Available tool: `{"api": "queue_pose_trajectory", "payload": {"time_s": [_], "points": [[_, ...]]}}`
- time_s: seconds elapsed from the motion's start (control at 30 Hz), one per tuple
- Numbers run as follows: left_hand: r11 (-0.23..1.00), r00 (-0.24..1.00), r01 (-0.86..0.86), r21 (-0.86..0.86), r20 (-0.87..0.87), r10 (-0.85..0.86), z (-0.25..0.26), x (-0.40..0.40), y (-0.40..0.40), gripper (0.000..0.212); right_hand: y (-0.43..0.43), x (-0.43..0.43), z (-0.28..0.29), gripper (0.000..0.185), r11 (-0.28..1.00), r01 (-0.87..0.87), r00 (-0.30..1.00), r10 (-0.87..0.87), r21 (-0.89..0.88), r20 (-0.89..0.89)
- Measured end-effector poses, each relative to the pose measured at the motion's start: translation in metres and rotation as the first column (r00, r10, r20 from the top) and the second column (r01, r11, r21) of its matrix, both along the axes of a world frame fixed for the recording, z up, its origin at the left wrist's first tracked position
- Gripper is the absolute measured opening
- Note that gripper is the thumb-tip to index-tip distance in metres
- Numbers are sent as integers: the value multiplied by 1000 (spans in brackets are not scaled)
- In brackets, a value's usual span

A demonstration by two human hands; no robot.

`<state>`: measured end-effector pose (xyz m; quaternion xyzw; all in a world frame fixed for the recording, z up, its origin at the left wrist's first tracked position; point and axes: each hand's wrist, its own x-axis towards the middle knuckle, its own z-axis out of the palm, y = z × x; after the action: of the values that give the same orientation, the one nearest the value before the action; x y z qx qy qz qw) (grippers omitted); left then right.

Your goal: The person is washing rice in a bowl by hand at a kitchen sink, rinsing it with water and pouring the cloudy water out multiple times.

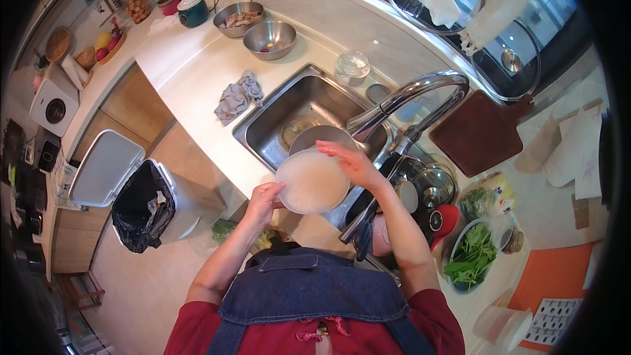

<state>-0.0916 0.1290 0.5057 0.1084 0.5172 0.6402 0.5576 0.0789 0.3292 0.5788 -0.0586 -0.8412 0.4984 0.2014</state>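
My left hand grips the near-left rim of a pale round bowl, thumb on the edge. Cloudy whitish contents show in it; whether there are grains under the liquid is hard to tell. Over the bowl's far-right rim, my right hand has its fingers stretched out and wet-looking. Contact with the rim cannot be made out there. Just beyond, a grey bowl is partly hidden in the stainless steel sink, below the spout of a chrome tap.
A crumpled grey cloth lies left of the sink. Behind stand a metal bowl of raw meat and another metal bowl. Pot lids crowd the right side, near a basin of leafy greens. An open bin stands left.
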Motion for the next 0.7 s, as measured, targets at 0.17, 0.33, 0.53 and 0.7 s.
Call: {"api": "queue_pose_trajectory", "payload": {"time_s": [0.17,0.33,0.53,0.7], "points": [[995,994,104,-6,47,-103,-2,-2,17,24,-12,-8,-4,69,930,-173,966,97,323,238],[986,985,169,-2,35,-169,-5,-5,31,24,-4,-2,-9,76,821,-282,935,119,497,334],[969,970,245,-38,-1,-245,-1,-12,44,26,22,1,-9,61,963,-130,984,97,234,148],[954,956,294,-57,6,-294,-3,-19,47,29,48,-5,-47,41,868,-50,992,102,-494,78]]}}
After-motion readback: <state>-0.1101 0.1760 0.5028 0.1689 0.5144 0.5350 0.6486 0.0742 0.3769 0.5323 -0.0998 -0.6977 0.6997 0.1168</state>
